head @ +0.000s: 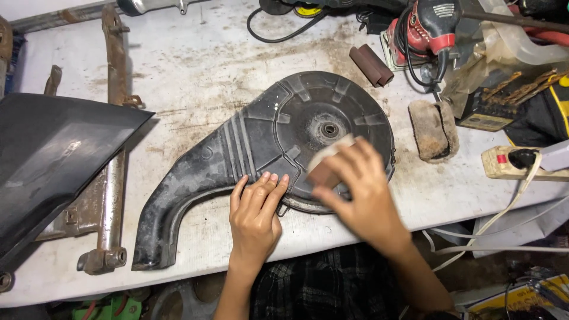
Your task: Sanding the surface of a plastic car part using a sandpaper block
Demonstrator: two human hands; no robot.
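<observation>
A black plastic engine cover (261, 148) is lying flat on the dirty white tabletop (195, 65), pinned near its lower edge by the flat, spread left hand (256, 213). A folded piece of sandpaper (329, 163) is gripped in the right hand (355, 189) against the round section. The cover could be skidded if the pinning pressure is slackened, and the left fingertips (274, 179) could be scraped, being just beside the rubbed patch.

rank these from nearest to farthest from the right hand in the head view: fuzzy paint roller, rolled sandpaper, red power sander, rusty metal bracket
From the right hand, which holds a sandpaper piece:
1. Fuzzy paint roller, just to its right on the table.
2. Rolled sandpaper, above, toward the table's back.
3. Red power sander, back right, beyond the roll.
4. Rusty metal bracket, far left, past the black plastic cover.
</observation>
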